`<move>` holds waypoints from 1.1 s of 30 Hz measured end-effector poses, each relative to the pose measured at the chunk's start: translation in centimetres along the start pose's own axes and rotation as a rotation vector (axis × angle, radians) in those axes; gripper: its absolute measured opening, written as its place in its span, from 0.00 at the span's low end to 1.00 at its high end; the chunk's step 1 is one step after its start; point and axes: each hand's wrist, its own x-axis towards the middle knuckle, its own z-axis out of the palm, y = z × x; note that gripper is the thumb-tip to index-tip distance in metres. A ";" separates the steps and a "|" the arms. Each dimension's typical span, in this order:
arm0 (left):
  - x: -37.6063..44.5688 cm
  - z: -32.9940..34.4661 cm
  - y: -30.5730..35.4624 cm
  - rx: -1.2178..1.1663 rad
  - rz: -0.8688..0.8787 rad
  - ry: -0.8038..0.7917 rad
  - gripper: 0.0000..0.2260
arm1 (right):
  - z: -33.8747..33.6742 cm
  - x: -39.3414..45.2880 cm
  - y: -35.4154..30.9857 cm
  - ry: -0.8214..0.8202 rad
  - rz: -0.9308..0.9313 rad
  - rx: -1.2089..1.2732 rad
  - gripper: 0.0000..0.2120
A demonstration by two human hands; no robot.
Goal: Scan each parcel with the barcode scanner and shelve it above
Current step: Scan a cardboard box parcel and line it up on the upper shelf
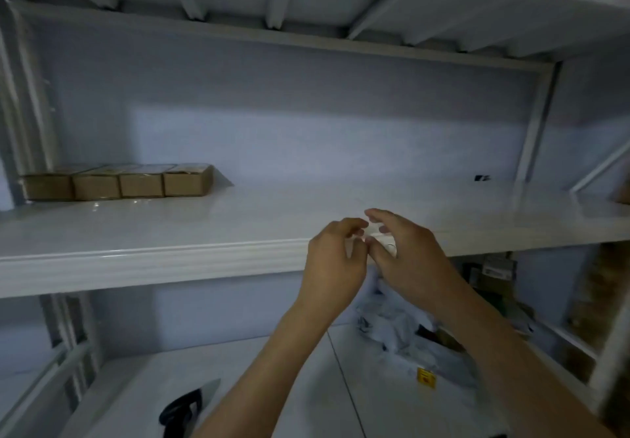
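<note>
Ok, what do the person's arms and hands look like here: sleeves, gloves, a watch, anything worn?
Both forearms are bare as far as the frame shows, no sleeves in view. The left hand and right hand wear no gloves. No watch, ring or wristband can be seen on either; the picture is somewhat blurred.

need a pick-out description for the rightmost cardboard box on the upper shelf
Start at the wide white shelf that runs across the view at hand height. At its far left, against the back wall, four small brown cardboard boxes stand side by side in a row. The target is the right end one, the only box with bare shelf on its right.
</note>
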 end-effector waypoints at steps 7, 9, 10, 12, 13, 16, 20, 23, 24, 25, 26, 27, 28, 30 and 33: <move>-4.5 15.1 1.0 -0.079 -0.165 -0.256 0.12 | -3.6 -9.0 13.2 -0.108 0.292 0.021 0.21; -4.9 18.7 0.5 -0.068 -0.245 -0.327 0.12 | -4.2 -10.5 16.7 -0.139 0.380 0.008 0.19; -5.0 20.3 0.2 -0.058 -0.278 -0.357 0.13 | -4.4 -11.0 18.4 -0.146 0.424 0.000 0.18; -5.0 23.1 -0.4 -0.052 -0.338 -0.406 0.14 | -4.5 -11.6 21.5 -0.157 0.486 0.016 0.18; -4.9 24.2 -0.8 -0.047 -0.356 -0.419 0.14 | -4.4 -11.7 22.8 -0.168 0.512 0.027 0.19; -3.9 27.9 -1.4 -0.053 -0.376 -0.445 0.15 | -4.7 -11.1 26.7 -0.182 0.582 0.035 0.21; -1.6 32.3 -2.5 -0.055 -0.370 -0.464 0.13 | -4.7 -9.1 31.1 -0.160 0.629 0.028 0.22; 0.4 35.0 -3.7 -0.065 -0.361 -0.500 0.10 | -4.0 -6.9 34.3 -0.143 0.649 0.023 0.23; 1.1 35.9 -4.2 -0.063 -0.360 -0.518 0.10 | -3.6 -6.1 35.3 -0.137 0.653 0.011 0.22; 1.7 36.7 -4.9 -0.066 -0.364 -0.539 0.11 | -3.1 -5.3 36.2 -0.132 0.655 -0.004 0.20; 2.5 37.4 -5.7 -0.066 -0.375 -0.552 0.14 | -2.6 -4.5 37.0 -0.132 0.659 -0.021 0.18; 3.1 38.0 -6.5 -0.071 -0.398 -0.565 0.14 | -2.1 -3.7 37.7 -0.137 0.665 -0.036 0.16; 3.8 38.6 -7.2 -0.056 -0.409 -0.582 0.13 | -1.5 -3.0 38.5 -0.143 0.679 -0.040 0.14; 5.1 39.9 -8.7 -0.021 -0.424 -0.623 0.12 | -0.3 -1.5 40.1 -0.151 0.715 -0.020 0.11; 6.8 41.9 -10.7 -0.024 -0.463 -0.657 0.12 | 1.3 0.5 42.5 -0.194 0.729 -0.014 0.12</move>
